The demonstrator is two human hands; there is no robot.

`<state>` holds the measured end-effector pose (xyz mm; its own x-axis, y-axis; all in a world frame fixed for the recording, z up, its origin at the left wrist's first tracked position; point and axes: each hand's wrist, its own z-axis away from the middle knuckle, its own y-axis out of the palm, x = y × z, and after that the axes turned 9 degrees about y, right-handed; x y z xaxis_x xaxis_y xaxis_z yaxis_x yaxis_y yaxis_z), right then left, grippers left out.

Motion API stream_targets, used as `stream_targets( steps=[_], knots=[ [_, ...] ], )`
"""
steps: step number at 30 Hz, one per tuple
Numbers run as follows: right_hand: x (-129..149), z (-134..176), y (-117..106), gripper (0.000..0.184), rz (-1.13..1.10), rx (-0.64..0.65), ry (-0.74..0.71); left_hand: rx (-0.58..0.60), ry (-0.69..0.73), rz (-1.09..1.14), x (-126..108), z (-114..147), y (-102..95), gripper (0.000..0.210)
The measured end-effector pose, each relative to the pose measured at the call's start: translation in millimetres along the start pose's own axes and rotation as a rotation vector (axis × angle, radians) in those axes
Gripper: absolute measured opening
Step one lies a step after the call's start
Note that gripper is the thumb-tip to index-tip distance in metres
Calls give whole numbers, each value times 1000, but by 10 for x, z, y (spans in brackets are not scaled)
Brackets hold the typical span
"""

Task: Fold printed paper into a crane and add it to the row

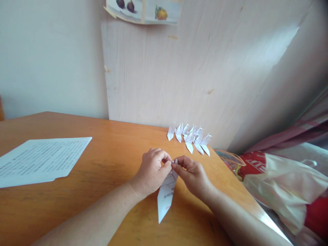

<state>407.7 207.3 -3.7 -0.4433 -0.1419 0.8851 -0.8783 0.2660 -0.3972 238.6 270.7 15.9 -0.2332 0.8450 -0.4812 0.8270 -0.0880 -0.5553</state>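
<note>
A folded strip of white printed paper (167, 196), pointed at its near end, hangs from my fingertips over the table. My left hand (153, 169) pinches the far end between thumb and forefinger. Close against it, my right hand (191, 172) pinches the same end, so the two sets of fingertips nearly touch. The small part between the fingers is mostly hidden. Beyond my hands, several folded paper cranes (189, 136) made of similar printed paper stand grouped near the back right edge.
A stack of printed sheets (46, 157) lies on the left of the wooden table (107, 212). Behind it rises a pale wall panel (159, 78) with a fruit picture (161, 13). Off the right edge are red and cream bags (284, 184).
</note>
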Motion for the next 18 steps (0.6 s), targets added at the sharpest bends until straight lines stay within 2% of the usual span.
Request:
stream_targets(
  steps=[8,18],
  knots=[
    [33,1,-7,18,17,-28,-9,-27,-16,-52,0,24,39,9],
    [32,2,-13,12,38,-32,-41,-15,-74,21,57,32,50,5]
  ],
)
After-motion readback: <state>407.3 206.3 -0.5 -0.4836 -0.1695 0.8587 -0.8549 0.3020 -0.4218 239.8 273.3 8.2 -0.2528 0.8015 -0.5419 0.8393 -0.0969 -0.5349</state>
